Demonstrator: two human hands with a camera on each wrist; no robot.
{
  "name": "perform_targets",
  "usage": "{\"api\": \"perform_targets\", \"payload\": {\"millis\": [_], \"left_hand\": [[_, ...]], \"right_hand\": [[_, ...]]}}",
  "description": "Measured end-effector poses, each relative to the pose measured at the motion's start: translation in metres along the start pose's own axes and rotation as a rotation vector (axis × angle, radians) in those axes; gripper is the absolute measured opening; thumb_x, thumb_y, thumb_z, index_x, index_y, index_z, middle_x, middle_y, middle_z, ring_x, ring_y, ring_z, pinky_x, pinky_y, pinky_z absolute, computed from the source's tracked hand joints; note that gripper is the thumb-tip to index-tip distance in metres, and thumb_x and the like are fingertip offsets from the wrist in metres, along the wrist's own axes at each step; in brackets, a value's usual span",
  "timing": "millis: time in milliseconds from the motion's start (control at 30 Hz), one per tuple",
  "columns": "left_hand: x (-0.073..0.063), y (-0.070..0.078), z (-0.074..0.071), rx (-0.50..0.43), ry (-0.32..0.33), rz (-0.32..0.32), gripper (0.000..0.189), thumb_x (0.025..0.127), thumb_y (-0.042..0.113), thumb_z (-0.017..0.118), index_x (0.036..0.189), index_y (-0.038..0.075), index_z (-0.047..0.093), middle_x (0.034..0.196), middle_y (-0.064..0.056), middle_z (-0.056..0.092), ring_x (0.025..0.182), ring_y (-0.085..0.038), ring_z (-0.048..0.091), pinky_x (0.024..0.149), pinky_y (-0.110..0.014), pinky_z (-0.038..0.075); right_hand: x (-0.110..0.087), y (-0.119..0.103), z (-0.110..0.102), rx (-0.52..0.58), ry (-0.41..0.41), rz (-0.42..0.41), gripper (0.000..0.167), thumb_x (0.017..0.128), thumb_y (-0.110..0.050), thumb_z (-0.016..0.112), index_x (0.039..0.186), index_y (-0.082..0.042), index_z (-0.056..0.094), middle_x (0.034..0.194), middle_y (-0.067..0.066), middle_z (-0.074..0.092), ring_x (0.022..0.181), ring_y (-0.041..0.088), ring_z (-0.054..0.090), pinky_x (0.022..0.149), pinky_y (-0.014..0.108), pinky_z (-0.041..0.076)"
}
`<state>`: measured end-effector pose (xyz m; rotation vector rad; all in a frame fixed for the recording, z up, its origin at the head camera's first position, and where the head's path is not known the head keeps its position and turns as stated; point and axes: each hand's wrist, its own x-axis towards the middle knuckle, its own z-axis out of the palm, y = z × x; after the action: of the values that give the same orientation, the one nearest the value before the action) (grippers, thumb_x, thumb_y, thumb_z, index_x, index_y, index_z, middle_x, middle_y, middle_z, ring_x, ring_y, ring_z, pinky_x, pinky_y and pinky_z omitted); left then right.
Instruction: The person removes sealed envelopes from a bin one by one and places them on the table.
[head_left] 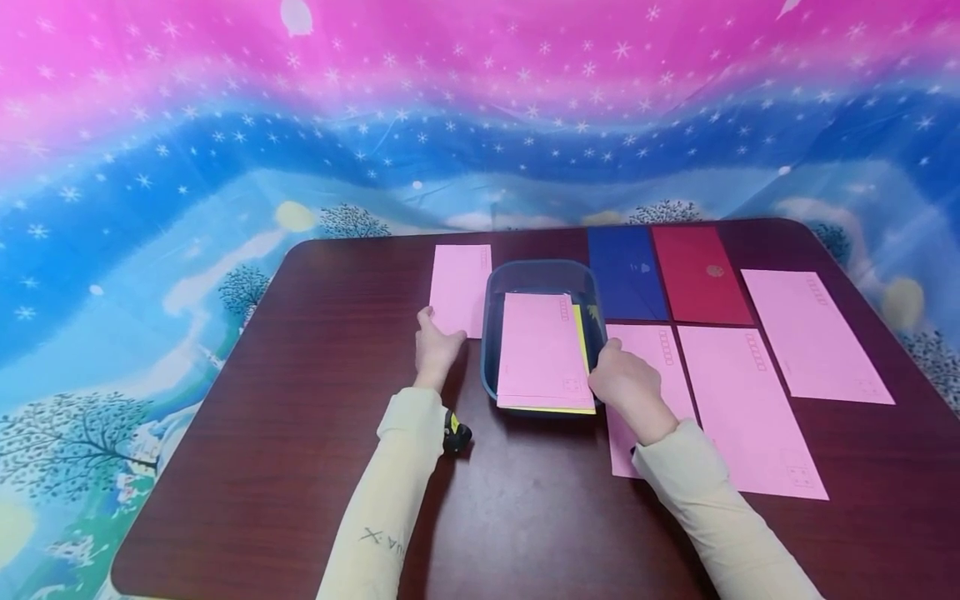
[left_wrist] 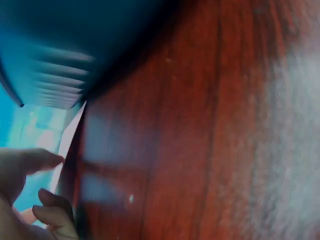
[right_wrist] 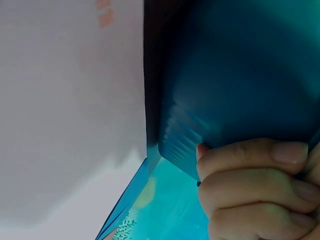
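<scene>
A blue-grey plastic tray [head_left: 543, 267] stands mid-table, holding pink envelopes [head_left: 536, 350] over something yellow [head_left: 578, 333]. My right hand [head_left: 626, 379] grips the tray's right side, its fingers [right_wrist: 252, 160] curled at the blue wall in the right wrist view. To the tray's left, my left hand [head_left: 438, 350] is at the lower left corner of another pink envelope [head_left: 459, 287]. In the left wrist view, the thumb [left_wrist: 42, 160] reaches the envelope's edge [left_wrist: 69, 132], with a gap between it and the lower fingers [left_wrist: 55, 215].
Right of the tray, a dark blue folder [head_left: 626, 271] and a red folder [head_left: 701, 275] lie along the back. Pink envelopes lie in front of them [head_left: 738, 392] and at the far right [head_left: 817, 333]. A patterned cloth [head_left: 465, 125] hangs behind the brown table [head_left: 300, 400].
</scene>
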<state>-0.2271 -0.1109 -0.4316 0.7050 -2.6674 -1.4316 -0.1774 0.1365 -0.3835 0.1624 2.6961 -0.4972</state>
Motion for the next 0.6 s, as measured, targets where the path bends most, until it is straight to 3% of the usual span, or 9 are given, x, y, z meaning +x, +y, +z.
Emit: {"api": "perform_targets", "payload": {"millis": [267,467,600], "left_hand": [[0.002,-0.001,0.008,0.312,0.073,0.126,0.041,0.090,0.028,0.063,0.128,0.014,0.055,0.124,-0.024,0.043,0.089,-0.039,0.065,0.080,-0.050,0.051],[0.001,0.000,0.011,0.439,0.103,0.213,0.036,0.094,0.029,0.058,0.125,0.011,0.057,0.128,-0.024,0.038,0.094,-0.041,0.061,0.076,-0.051,0.053],[-0.007,0.004,0.013,0.610,0.117,0.343,0.027,0.098,0.027,0.051,0.115,0.009,0.063,0.121,-0.024,0.050,0.100,-0.039,0.056,0.077,-0.048,0.052]], "right_hand": [[0.000,0.000,0.000,0.004,-0.001,-0.005,0.060,0.091,-0.017,0.044,0.139,0.014,0.026,0.114,0.033,0.058,0.084,0.034,0.057,0.065,0.040,0.045],[0.001,0.000,0.001,0.004,-0.010,0.001,0.061,0.091,-0.017,0.044,0.140,0.013,0.024,0.116,0.033,0.057,0.085,0.034,0.057,0.066,0.040,0.045],[0.001,0.000,0.000,0.002,-0.010,0.006,0.061,0.091,-0.017,0.044,0.141,0.013,0.024,0.117,0.033,0.057,0.086,0.034,0.057,0.066,0.040,0.045]]}}
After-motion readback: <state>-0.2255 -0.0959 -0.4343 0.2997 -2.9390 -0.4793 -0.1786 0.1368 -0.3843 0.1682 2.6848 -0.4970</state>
